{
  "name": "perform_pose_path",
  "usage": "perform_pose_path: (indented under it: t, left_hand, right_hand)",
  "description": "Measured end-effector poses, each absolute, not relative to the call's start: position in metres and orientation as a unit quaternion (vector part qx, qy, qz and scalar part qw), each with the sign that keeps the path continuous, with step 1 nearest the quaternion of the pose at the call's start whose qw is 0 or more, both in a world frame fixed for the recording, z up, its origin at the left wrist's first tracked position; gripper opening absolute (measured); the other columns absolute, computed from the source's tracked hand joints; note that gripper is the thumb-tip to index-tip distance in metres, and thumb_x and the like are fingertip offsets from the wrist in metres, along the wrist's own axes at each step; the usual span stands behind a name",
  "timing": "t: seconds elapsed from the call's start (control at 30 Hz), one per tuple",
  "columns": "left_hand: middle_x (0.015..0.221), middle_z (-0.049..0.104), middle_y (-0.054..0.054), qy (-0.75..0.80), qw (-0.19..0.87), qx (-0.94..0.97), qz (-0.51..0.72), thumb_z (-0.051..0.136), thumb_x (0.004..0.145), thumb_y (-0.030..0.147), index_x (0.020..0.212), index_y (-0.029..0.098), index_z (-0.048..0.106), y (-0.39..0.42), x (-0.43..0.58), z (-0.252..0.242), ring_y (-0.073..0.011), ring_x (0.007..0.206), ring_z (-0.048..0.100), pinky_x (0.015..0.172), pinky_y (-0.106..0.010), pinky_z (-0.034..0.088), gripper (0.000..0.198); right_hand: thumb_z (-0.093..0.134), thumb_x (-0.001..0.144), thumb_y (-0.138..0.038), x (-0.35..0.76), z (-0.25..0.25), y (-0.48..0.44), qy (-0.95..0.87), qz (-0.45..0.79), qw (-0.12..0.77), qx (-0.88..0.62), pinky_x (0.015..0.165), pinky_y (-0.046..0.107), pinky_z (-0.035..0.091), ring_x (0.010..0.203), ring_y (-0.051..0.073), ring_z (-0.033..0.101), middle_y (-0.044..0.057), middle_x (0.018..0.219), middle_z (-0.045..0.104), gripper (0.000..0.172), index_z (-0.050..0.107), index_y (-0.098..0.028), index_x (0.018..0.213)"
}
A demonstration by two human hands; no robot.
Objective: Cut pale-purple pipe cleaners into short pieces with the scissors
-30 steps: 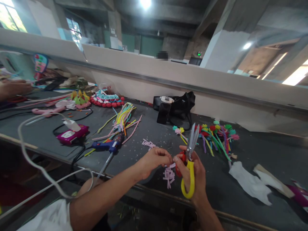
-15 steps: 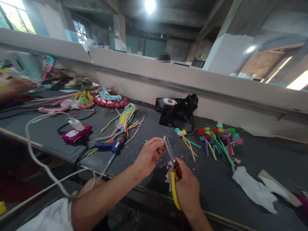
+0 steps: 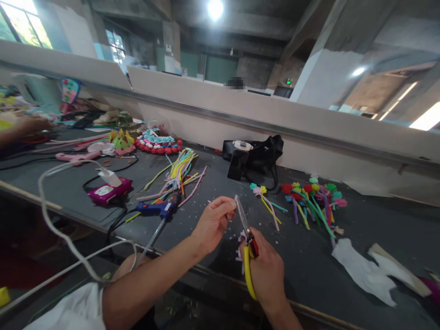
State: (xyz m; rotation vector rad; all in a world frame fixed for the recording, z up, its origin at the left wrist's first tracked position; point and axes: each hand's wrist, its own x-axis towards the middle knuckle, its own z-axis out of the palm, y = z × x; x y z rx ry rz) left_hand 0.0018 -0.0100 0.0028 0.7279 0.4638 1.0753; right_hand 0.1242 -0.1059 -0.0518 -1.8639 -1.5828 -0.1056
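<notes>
My right hand (image 3: 266, 268) is wrapped round a pair of scissors (image 3: 247, 270) with yellow and red handles. Their blades point up and away, looking nearly closed, with the tips at the fingertips of my left hand (image 3: 215, 222). Thumb and forefinger of that left hand are pinched together on a small pale lilac piece, mostly hidden by the fingers and blade. Beside and below the right hand show short lilac fuzzy strips (image 3: 242, 259); whether the hand holds them or they lie on the table, I cannot tell. Pale clippings dot the dark tabletop (image 3: 209, 183) around.
Left lie a bundle of fuzzy stems (image 3: 182, 169), a blue glue gun (image 3: 156, 209) and a purple power strip (image 3: 108, 190) with white cable. A black bag (image 3: 263, 153) stands at the back. Fuzzy flowers (image 3: 314, 195) and white cloth (image 3: 364, 270) lie right. Another person's hand (image 3: 29, 123) is far left.
Both hands stay almost in place. The scissor blades have come slightly closer together at the left fingertips. The other person's hand at the far left has shifted a little.
</notes>
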Motion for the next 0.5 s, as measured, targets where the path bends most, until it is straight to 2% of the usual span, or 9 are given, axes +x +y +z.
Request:
perform_pose_path:
  t: [0.27,0.5]
  left_hand:
    - [0.068,0.058,0.001,0.213,0.760,0.356,0.499,0.072,0.071,0.019,0.070,0.015,0.066,-0.0083,-0.0006,0.0004,-0.0079,0.064,0.049,0.065,-0.021,0.039,0.007]
    - [0.065,0.054,0.003,0.222,0.762,0.346,0.499,0.072,0.071,0.020,0.070,0.016,0.065,-0.0114,0.0009,0.0033,-0.0071,0.061,0.046,0.064,-0.020,0.038,0.009]
  right_hand:
    - [0.046,0.089,-0.025,0.1240,-0.0523,-0.1067,-0.619,-0.070,0.345,-0.702,0.065,0.024,0.046,0.070,0.017,0.067,0.006,0.089,0.073,0.030,0.064,-0.018,0.111]
    - [0.048,0.086,-0.026,0.1206,-0.0524,-0.1055,-0.606,-0.041,0.364,-0.706,0.061,0.024,0.044,0.065,0.017,0.066,0.003,0.078,0.072,0.027,0.065,-0.018,0.106]
